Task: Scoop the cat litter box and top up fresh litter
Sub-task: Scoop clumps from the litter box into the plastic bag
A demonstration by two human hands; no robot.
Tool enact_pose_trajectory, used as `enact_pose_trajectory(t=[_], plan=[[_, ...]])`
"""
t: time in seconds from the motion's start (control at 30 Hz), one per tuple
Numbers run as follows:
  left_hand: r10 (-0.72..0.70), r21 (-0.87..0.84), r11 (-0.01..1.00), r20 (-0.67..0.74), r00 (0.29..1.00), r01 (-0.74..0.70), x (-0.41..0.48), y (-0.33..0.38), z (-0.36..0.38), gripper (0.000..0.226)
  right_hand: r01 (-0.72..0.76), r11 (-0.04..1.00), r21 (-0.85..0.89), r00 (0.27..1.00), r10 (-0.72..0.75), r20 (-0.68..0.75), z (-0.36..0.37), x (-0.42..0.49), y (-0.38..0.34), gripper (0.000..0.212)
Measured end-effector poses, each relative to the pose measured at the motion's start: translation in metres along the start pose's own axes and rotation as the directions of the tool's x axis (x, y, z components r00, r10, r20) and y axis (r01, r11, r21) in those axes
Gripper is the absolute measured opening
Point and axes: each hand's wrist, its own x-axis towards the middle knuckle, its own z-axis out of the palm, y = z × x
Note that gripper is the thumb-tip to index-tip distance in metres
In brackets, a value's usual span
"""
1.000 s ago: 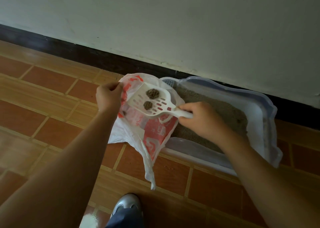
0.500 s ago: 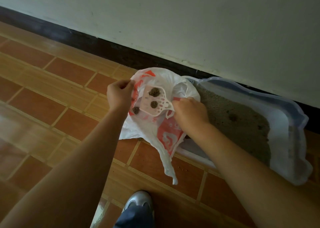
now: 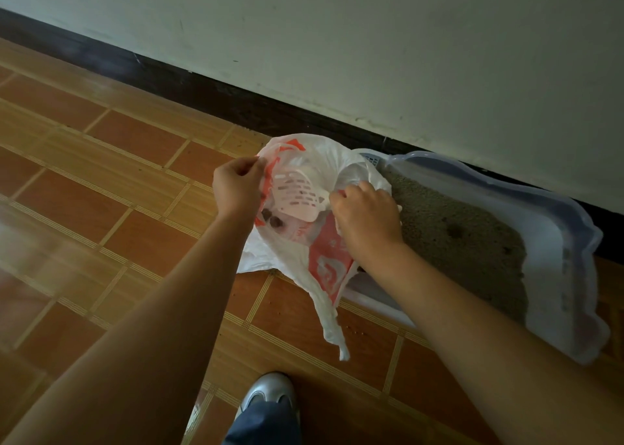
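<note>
Head view: left hand, arm extended, pinches rim of white plastic bag with red print, bag mouth open; right hand, knuckles up, fingers curled round handle end of white slotted plastic scoop, which is tilted inside bag. At least two dark clumps in bag, 7 o'clock of scoop. One pale blue-rimmed plastic litter box, 3 o'clock of bag, against wall.
</note>
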Motion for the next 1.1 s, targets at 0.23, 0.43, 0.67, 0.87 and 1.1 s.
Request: enact_pose_trajectory(t=[0.23,0.43,0.67,0.87,1.1], plan=[[0.003,-0.013,1.000,-0.017,1.000,-0.003,-0.002,0.002,0.003,0.021,-0.031,0.996,0.078,0.998,0.035,-0.046,-0.001,-0.009,0.010,0.023],[0.029,-0.016,0.999,-0.013,1.000,-0.029,-0.008,0.007,0.011,0.023,-0.170,0.915,0.366,0.984,0.180,0.007,0.005,-0.024,0.032,0.038],[0.044,-0.016,0.999,-0.007,0.999,-0.044,-0.015,0.012,0.028,0.023,-0.247,0.781,0.573,0.945,0.326,-0.037,0.005,-0.044,0.065,0.037],[0.116,0.036,0.992,0.069,0.991,-0.118,-0.025,0.017,0.045,0.025,-0.399,0.696,0.596,0.858,0.513,-0.024,0.002,-0.072,0.108,0.032],[0.177,0.085,0.979,0.099,0.979,-0.185,-0.031,0.023,0.061,0.024,-0.589,0.638,0.496,0.773,0.623,0.118,0.025,-0.109,0.145,0.031]])
